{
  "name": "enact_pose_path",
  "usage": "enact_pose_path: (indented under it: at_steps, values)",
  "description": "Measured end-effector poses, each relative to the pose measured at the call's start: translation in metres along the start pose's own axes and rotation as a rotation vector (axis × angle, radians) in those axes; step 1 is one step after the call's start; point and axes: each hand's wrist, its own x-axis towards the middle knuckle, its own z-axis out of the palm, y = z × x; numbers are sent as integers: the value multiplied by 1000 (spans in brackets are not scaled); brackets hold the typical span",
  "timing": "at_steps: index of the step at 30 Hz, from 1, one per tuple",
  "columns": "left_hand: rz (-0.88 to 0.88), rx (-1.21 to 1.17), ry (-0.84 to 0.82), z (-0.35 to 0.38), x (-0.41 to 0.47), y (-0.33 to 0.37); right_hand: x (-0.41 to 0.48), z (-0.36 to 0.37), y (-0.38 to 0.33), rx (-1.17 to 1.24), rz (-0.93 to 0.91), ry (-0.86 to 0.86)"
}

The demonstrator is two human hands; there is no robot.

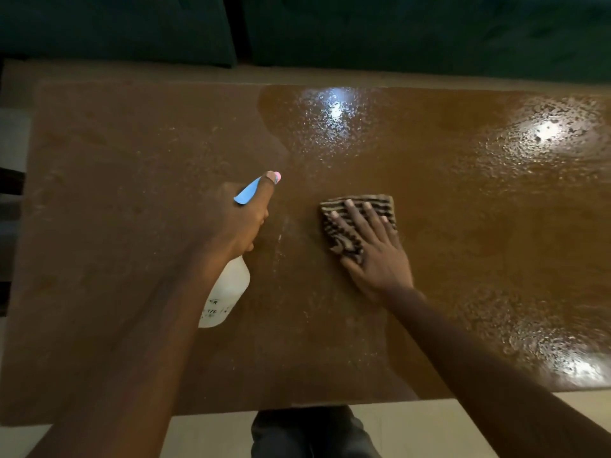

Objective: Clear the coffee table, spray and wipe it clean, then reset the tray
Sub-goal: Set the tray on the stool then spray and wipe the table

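My right hand lies flat with its fingers spread, pressing a striped cloth onto the bench a little right of centre. At about 9 o'clock from it, my left hand is curled round the neck of a white spray bottle. One finger runs forward along the blue spray head, which points toward 1 o'clock. The bottle is tilted and held off the surface.

Further out, beaded wet spray glistens at 12 o'clock from the cloth. More of it runs from 2 o'clock round to 4 o'clock at the right end of the bench. The left half looks duller; I cannot tell if it is wet. Nothing else stands on the top, and the tray is not in view.

I judge the clearing done and the spray-and-wipe step in hand, with wiping barely begun. The next move calls for firm, overlapping strokes through the droplets, toward 12 and then 3 o'clock. The bottle will want parking somewhere off the wet surface.

A dark green sofa sits beyond the far edge.
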Motion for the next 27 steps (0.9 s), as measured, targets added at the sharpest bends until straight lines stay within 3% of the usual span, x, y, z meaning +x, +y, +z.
enact_pose_path:
  at_steps: [5, 8, 14, 17, 24, 27]
  values:
    - [-14, 12, -9, 3, -9, -4, 19, -18, 23, 125, 493, 88]
    - [-52, 22, 2, 4, -14, -10, 58, -16, -8, 119, 591, 121]
    - [-54, 6, 7, 5, -25, -18, 46, -5, -43, 10, -63, -37]
    - [-70, 0, -18, 8, -31, -18, 14, -5, -12, 0, -165, -82]
    - [66, 151, -175, 19, -67, -28, -51, -23, 23, 514, 424, 24]
    - [79, 244, -293, 26, -77, -34, -61, -28, 18, 713, 548, 97]
